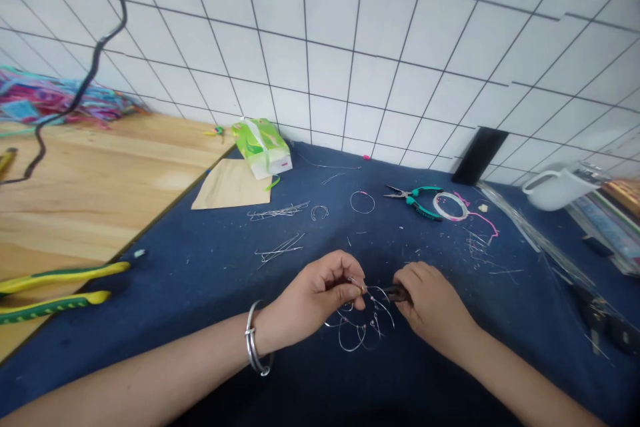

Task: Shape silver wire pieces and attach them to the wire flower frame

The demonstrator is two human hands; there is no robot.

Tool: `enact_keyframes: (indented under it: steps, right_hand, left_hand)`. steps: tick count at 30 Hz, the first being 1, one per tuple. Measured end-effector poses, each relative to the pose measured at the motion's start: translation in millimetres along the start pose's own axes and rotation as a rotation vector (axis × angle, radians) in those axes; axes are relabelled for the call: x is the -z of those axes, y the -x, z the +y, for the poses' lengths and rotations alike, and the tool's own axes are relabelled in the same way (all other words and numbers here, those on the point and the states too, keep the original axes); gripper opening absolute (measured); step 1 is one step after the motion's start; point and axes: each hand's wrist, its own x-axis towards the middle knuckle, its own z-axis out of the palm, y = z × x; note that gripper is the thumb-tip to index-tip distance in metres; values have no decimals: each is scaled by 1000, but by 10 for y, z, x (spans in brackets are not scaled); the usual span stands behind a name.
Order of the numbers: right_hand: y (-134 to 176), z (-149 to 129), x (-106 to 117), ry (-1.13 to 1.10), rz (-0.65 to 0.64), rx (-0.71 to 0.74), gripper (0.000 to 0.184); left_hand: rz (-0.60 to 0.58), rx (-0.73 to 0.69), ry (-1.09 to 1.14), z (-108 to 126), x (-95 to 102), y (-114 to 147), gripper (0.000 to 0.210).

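My left hand [323,283] pinches a looped wire piece [351,350] between thumb and fingers. Thin silvery loops with small pinkish joins hang below and to the right of the fingertips. A silver bangle circles that wrist. Close by on the right, my right hand [435,303] is closed around dark pliers [398,293]; their nose points left towards the wire loops. Most of the pliers is hidden by the hand, and I cannot tell whether the jaws touch the wire. Beyond the hands lie a thin wire ring [362,193] with a pink mark and bundles of bent wires [279,212].
Teal-handled pliers [425,202] and a white spool [437,207] with pink cord lie at the back right. A white mug [560,187] and long straight wires [515,217] are further right. On the left are yellow-green handles [65,275], brown paper [233,187] and a green tissue pack [260,147].
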Motion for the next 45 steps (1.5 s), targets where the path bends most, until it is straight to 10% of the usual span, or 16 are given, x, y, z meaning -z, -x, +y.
enact_keyframes:
  steps: [45]
  right_hand:
    - [136,-73,-46,212,-60,7,5]
  left_hand:
    - [-62,89,-180,-31,-11,3,7]
